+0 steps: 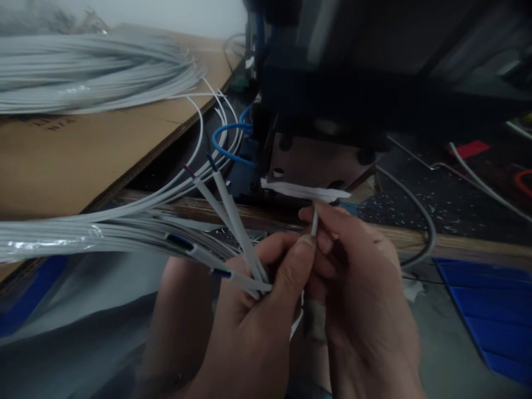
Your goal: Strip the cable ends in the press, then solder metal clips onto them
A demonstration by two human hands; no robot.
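Note:
Several grey cables [239, 221] are gripped in my left hand [261, 310], their cut ends with dark inner wires fanning out to the upper left. Its thumb presses on one more grey cable [315, 221] that points up toward the machine. The fingertips of my right hand [357, 266] close round the tip of that same cable, just below a white strip [305, 191] at the front of the machine's metal plate [311, 160]. What the tip of the cable looks like is hidden by my fingers.
A dark machine [332, 83] fills the upper right. Grey cable bundles lie on cardboard [50, 160] and hang along the left. A blue tube [220, 147] loops beside the machine. Scraps dot the dark bench [399, 205]; a blue crate [490, 310] is at lower right.

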